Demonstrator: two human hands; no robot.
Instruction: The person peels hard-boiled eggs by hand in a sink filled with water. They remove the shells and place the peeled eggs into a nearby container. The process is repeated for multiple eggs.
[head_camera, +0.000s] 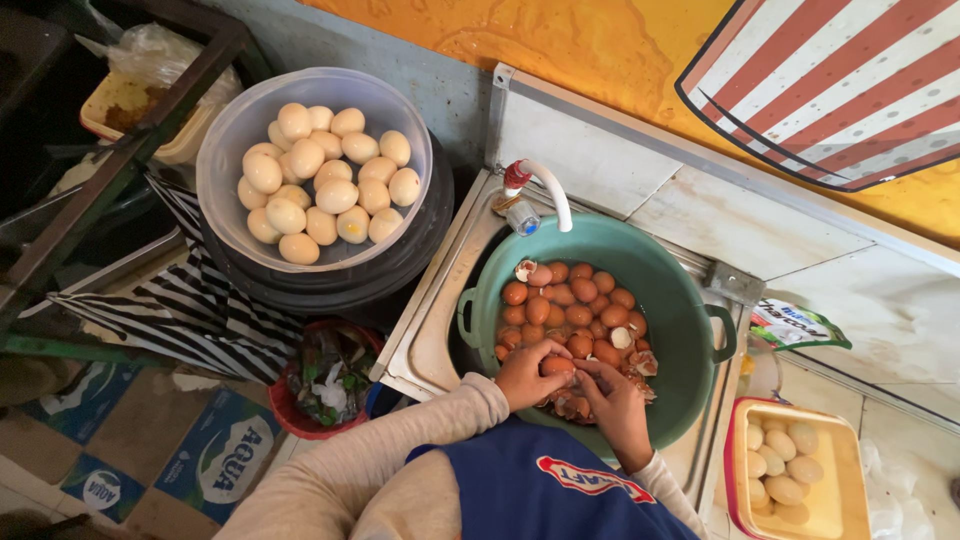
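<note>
I hold one brown boiled egg (558, 366) between both hands over the near side of the round green plastic basin (690, 300). My left hand (527, 374) has its grip clenched round the egg's left end; my right hand (612, 398) pinches its right end with the fingertips (583, 373). My fingers hide most of the shell. About twenty more brown eggs (570, 310) lie heaped just beyond, too crowded to count exactly, among broken shell pieces (640, 362). One white curved tap (545, 190) stands over the basin's far rim.
</note>
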